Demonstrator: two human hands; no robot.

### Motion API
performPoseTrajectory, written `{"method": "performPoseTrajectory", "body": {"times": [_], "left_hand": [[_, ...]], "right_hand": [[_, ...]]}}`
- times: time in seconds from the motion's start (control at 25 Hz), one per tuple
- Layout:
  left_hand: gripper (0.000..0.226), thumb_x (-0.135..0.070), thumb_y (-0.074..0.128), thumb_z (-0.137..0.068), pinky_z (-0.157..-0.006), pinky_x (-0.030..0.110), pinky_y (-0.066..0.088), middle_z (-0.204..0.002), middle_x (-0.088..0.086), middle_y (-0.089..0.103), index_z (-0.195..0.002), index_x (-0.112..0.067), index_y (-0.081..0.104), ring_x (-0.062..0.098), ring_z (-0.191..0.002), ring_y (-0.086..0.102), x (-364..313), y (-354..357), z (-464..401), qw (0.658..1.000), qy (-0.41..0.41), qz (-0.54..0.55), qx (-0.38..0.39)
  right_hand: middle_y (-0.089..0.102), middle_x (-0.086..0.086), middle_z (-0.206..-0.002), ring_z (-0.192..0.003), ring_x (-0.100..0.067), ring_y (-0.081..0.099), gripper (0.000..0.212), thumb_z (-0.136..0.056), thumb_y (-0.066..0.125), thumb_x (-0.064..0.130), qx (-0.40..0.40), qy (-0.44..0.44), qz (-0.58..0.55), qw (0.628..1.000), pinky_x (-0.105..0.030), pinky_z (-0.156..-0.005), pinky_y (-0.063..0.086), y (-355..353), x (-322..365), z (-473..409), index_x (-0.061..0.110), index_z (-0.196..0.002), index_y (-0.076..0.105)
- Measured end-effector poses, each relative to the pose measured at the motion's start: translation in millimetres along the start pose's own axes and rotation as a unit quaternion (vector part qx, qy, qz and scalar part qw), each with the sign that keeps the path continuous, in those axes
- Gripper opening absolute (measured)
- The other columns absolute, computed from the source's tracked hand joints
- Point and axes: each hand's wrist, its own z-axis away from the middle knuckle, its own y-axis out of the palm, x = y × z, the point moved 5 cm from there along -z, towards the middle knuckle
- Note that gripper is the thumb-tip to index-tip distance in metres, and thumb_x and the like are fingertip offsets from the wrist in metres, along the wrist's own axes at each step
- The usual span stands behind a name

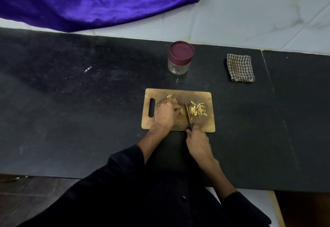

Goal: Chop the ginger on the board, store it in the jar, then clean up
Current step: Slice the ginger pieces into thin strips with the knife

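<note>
Mid-chop: left hand (165,113) curls over the uncut ginger (172,99) on the board (178,109), right hand (197,142) wraps the knife (188,116) handle, cut pile (198,109) right of the blade. Keep fingertips tucked back, slice thin, feed ginger toward the blade. Jar (180,58) sits behind the board, lid on.
</note>
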Motion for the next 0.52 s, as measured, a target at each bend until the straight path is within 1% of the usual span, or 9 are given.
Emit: {"method": "performPoseTrajectory", "body": {"times": [0.08,0.24,0.32,0.4,0.52], "left_hand": [[0.020,-0.024,0.065,-0.088,-0.096,0.035,0.045,-0.120,-0.004,0.060,-0.106,-0.021,0.072,0.015,-0.109,0.057,-0.1,-0.6,0.5,1.000,0.000,0.000,-0.002],[0.019,-0.023,0.067,-0.087,-0.099,0.041,0.043,-0.119,-0.003,0.062,-0.105,-0.022,0.073,0.016,-0.108,0.057,1.1,1.2,-0.6,1.000,0.003,0.002,-0.001],[0.018,-0.023,0.067,-0.087,-0.098,0.042,0.044,-0.117,-0.003,0.062,-0.104,-0.023,0.073,0.016,-0.107,0.058,1.0,1.7,-0.3,1.000,0.008,0.007,-0.003],[0.018,-0.022,0.067,-0.087,-0.098,0.042,0.044,-0.116,-0.003,0.063,-0.103,-0.023,0.073,0.016,-0.107,0.058,0.9,0.5,0.1,1.000,0.011,0.006,-0.007],[0.018,-0.023,0.065,-0.088,-0.099,0.041,0.043,-0.118,-0.002,0.062,-0.105,-0.022,0.073,0.017,-0.108,0.057,-0.6,-0.1,0.1,1.000,0.015,-0.002,-0.001]], "right_hand": [[0.064,-0.015,-0.108,-0.101,-0.034,0.062,0.026,-0.105,0.039,0.028,-0.009,0.006,-0.017,1.000,-0.046,-0.085,0.051,-2.3,-3.0,-1.6,0.008,-0.117,0.050],[0.063,-0.014,-0.105,-0.099,-0.034,0.062,0.026,-0.105,0.040,0.030,-0.007,0.005,-0.067,0.998,-0.046,-0.084,0.052,-2.6,-7.9,-4.2,0.009,-0.114,0.052],[0.063,-0.013,-0.098,-0.089,-0.031,0.063,0.023,-0.104,0.042,0.033,0.006,0.011,-0.117,0.993,-0.045,-0.077,0.053,0.6,-13.3,-8.4,0.013,-0.108,0.053],[0.060,-0.010,-0.091,-0.080,-0.027,0.057,0.020,-0.102,0.043,0.035,0.020,0.020,-0.161,0.987,-0.041,-0.070,0.048,2.2,-17.4,-11.7,0.017,-0.104,0.053],[0.056,-0.006,-0.087,-0.078,-0.025,0.053,0.018,-0.101,0.044,0.038,0.021,0.023,-0.192,0.981,-0.036,-0.062,0.043,1.1,-21.7,-14.2,0.022,-0.102,0.053]]}}
